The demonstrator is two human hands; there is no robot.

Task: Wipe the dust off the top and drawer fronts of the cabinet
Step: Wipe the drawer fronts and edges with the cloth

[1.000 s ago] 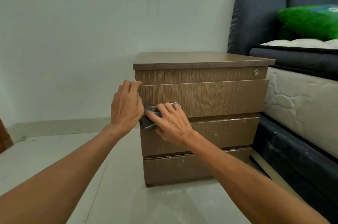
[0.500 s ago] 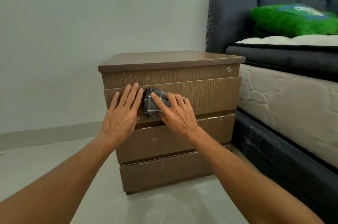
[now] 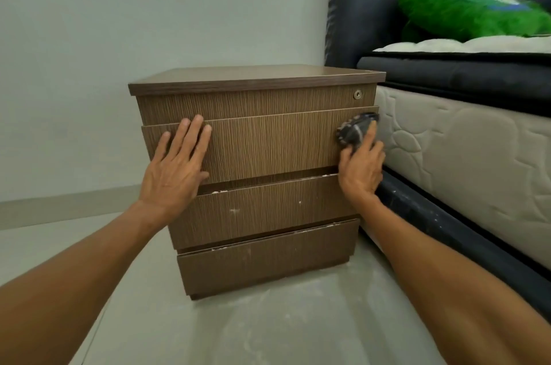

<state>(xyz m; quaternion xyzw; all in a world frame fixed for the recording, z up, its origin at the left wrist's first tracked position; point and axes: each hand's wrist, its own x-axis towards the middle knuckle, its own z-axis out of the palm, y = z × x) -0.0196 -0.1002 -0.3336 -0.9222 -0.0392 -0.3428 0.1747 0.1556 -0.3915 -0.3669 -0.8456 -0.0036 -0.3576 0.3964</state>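
A brown wooden cabinet [image 3: 268,150] with three drawer fronts stands on the floor, its top bare. My left hand [image 3: 176,165] lies flat, fingers spread, on the left end of the upper drawer front. My right hand [image 3: 362,162] presses a dark checked cloth [image 3: 353,129] against the right end of the same drawer front, near its top corner. White specks and dust show on the middle drawer front [image 3: 262,206] and along the gaps between drawers. A small round lock [image 3: 357,94] sits on the strip under the top.
A bed [image 3: 462,138] with a quilted mattress and dark frame stands right against the cabinet's right side, a green cushion [image 3: 471,13] on it. A pale wall is behind, and grey floor [image 3: 268,332] lies in front, dusty near the cabinet.
My right hand has slid the cloth from the left part of the upper drawer front to its right end. My left hand stayed at the left end. The view came closer.
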